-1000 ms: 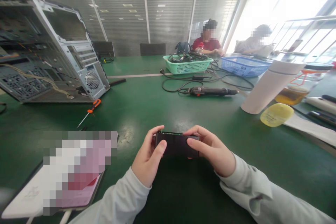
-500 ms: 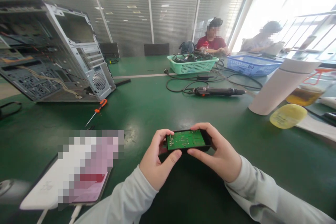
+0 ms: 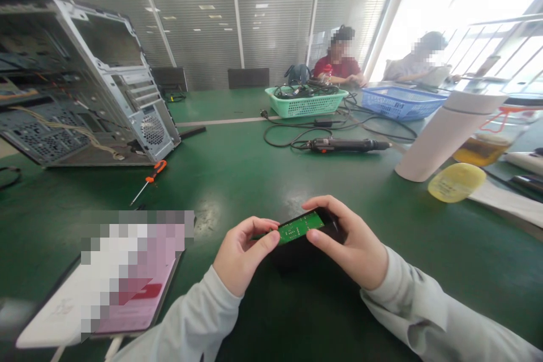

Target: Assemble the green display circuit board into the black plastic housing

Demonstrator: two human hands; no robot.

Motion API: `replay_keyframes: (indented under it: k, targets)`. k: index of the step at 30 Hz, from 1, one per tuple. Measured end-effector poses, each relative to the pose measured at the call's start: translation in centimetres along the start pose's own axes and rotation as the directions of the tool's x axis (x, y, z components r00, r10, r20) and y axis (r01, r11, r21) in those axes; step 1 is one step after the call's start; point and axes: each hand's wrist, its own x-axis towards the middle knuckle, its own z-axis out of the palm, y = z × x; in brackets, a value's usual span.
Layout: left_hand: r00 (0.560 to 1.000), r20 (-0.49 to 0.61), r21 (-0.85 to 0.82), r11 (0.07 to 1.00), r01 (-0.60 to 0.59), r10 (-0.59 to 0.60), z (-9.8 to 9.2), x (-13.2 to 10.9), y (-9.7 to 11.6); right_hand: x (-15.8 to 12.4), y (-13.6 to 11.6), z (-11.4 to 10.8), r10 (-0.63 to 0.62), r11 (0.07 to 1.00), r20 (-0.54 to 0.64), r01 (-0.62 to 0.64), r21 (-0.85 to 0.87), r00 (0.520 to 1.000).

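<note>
A green circuit board lies along a small black casing, both held low over the table in front of me. The thumb and fingers of my left hand pinch the board's left end. My right hand is closed round the casing's right end, its thumb at the board's near edge. The board slants, its right end farther from me than its left. My fingers hide both ends, and I cannot tell whether the board's left end is clear of the casing.
Left are an open computer case, an orange-handled screwdriver and a phone beside a white slab. Ahead lie an electric screwdriver, a green basket of cables and a blue basket. A pale tumbler stands right. Two people sit beyond.
My left hand has shifted left and now pinches the board's end instead of cradling the casing. Board and casing have turned and tilted. The whole view has shifted slightly.
</note>
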Motion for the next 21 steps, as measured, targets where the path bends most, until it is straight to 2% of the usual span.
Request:
replay_keyframes:
  k: [5,10,15,19,21]
  targets:
    - [0.993,0.011,0.013,0.993,0.116,-0.116,0.24,-0.22,0.58,0.07,-0.45,-0.21,0.080,0.997,-0.012,-0.080,-0.002,0.997]
    - [0.996,-0.042,-0.025,0.996,0.081,-0.082,0.54,-0.54,-0.12,0.18,-0.19,-0.13,0.269,0.961,0.062,-0.272,0.056,0.961]
    - [0.986,-0.080,-0.065,0.988,0.143,-0.148,0.74,-0.61,0.05,0.48,0.07,0.11,0.448,0.849,0.162,-0.475,0.233,0.879]
    - [0.972,-0.117,-0.123,0.974,0.188,-0.202,0.77,-0.53,0.57,0.83,-0.22,-0.11,0.573,0.730,0.298,-0.640,0.238,0.764]
    - [0.973,-0.118,-0.125,0.975,0.183,-0.198,0.69,-0.45,0.47,0.92,-0.33,-0.21,0.600,0.699,0.322,-0.676,0.233,0.732]
